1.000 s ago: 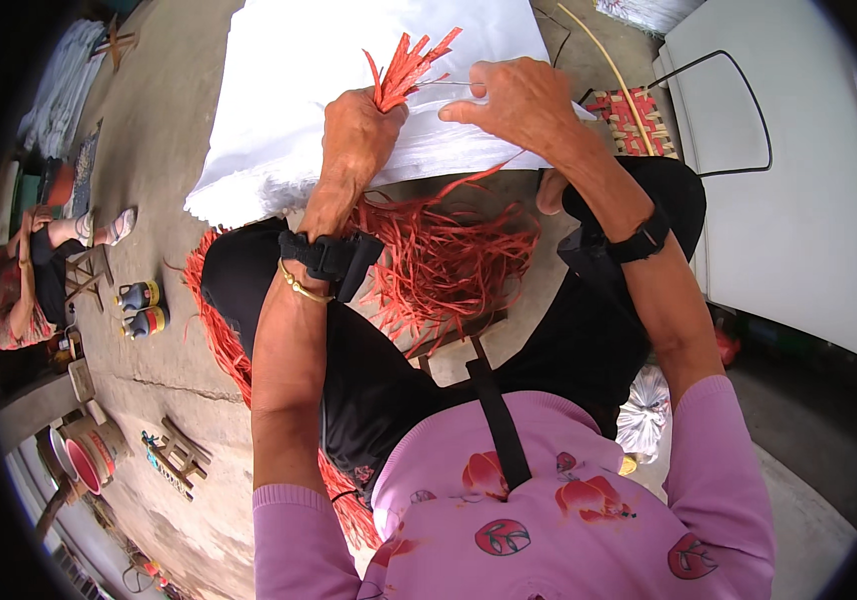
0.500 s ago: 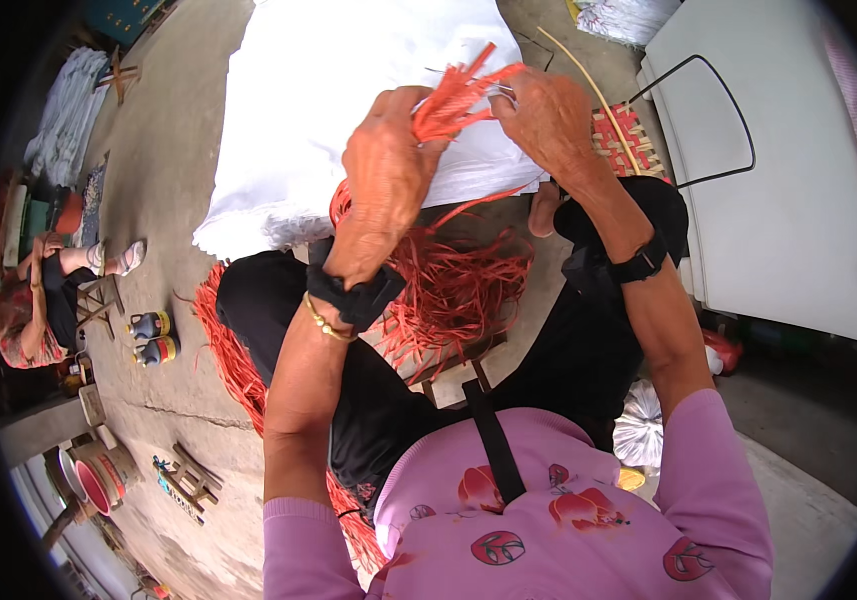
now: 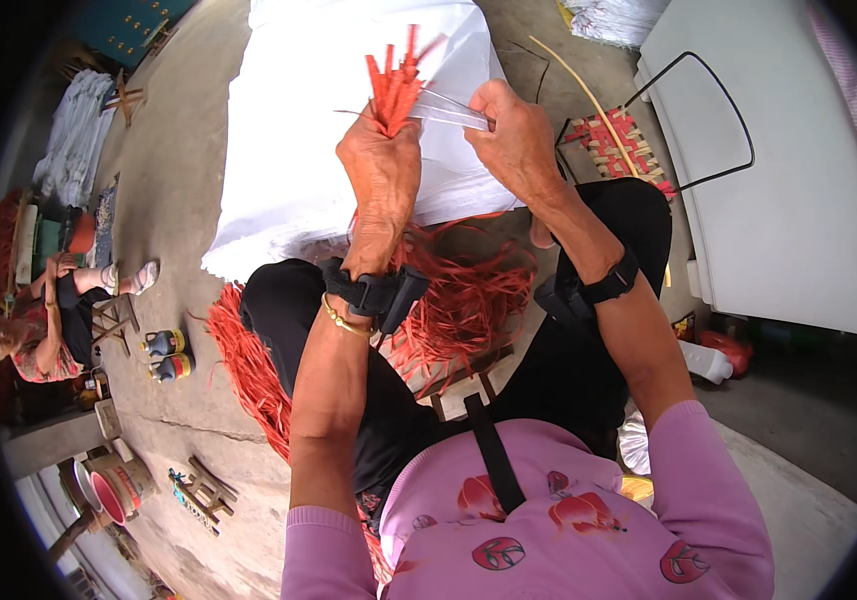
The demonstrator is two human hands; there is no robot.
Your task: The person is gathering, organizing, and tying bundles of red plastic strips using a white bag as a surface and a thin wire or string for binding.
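Observation:
My left hand (image 3: 381, 165) is closed around a bunch of flat red strips (image 3: 394, 90), whose cut ends fan out above the fist. A pale, translucent strip (image 3: 452, 111) stretches from this bunch to my right hand (image 3: 517, 138), whose fingers pinch its other end. A thin dark line also runs beside the strip; I cannot tell what it is. Both hands are over a stack of white sheets (image 3: 294, 140) in front of my knees. Between my legs hangs a loose heap of red strips (image 3: 474, 300), and more red strips (image 3: 249, 365) lie beside my left leg.
A small stool with a red and beige woven seat (image 3: 614, 150) stands by my right knee, a long thin cane (image 3: 589, 90) across it. At right is a large white cabinet-like box (image 3: 759, 190). Far left, another person (image 3: 44, 330) sits near two dark jugs (image 3: 167, 355).
My left hand has moved slightly down and left, and the red bunch now points more upright. My right hand has drawn down and away, leaving the pale strip stretched in plain view.

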